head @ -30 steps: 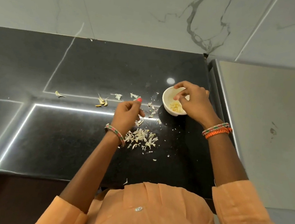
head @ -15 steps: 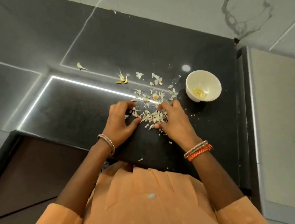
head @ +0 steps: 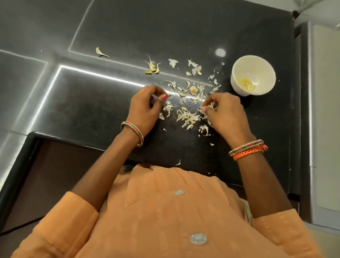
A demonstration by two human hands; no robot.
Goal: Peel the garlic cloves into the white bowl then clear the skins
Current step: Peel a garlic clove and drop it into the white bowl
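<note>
Fingertips of both hands are hard to read: left hand (head: pixel 144 106) has its fingers curled in w/ the thumb tip near them at the edge of the skins (head: pixel 187 116), and whether a scrap is caught between them can't be told; right hand (head: pixel 226 115) is curled too, thumb and forefinger pinching a pale wisp of skin, but its palm side is hidden from above. Skins lie scattered on the black counter (head: pixel 193 29) between and beyond the two hands, densest in a heap just btwn the wrists' line and the knuckles, thinner toward the back; single flakes are too small to sort from crumbs. One rounder piece (head: pixel 193 89) sits among the far skins, maybe a root end, can't be sure. White bowl (head: pixel 252 75) stands upright on the counter to the right, beyond the right hand and apart from it, mouth up, near the counter's right edge; peeled cloves (head: pixel 246 85) lie at its bottom, blurred, no. of them not clear, long axes not readable. A few unpeeled-looking cloves (head: pixel 153 68) lie farther back left of the skins, tails pointing away from the person; one more (head: pixel 101 52) lies well apart to the left, its long axis running left-right. Forearms are partly covered by orange sleeves; bangles (head: pixel 133 131) ring both wrists.
</note>
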